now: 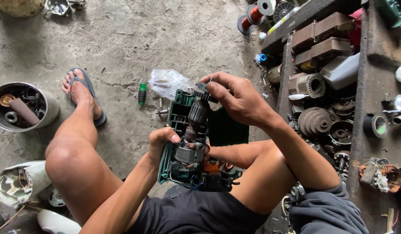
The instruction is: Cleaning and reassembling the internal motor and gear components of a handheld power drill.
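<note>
Your right hand (237, 99) pinches the top end of the motor armature (198, 113) with closed fingertips, holding it upright along the open tool's length, so its shaft lines up with the seat below. Your left hand (161, 143) wraps around the left edge of the green tool housing (179, 113), thumb over the rim, which steadies the half-shell against your lap while the other hand works. The housing sits between your knees, open side up, so its insides face you: a grey motor stator (189, 152) low in the shell, with an orange part (211, 166) and blue wires (194, 184) just below it.

Farther out, a crumpled clear plastic bag (168, 82) lies on the concrete floor (122, 43) just beyond the housing, and a small green bottle (142, 93) lies near it. A metal bucket (46, 113) of odd parts stands beside your sandalled foot (81, 93). To your right, a dark bench (361, 130) carries pulleys, stators and other motor parts within reach.
</note>
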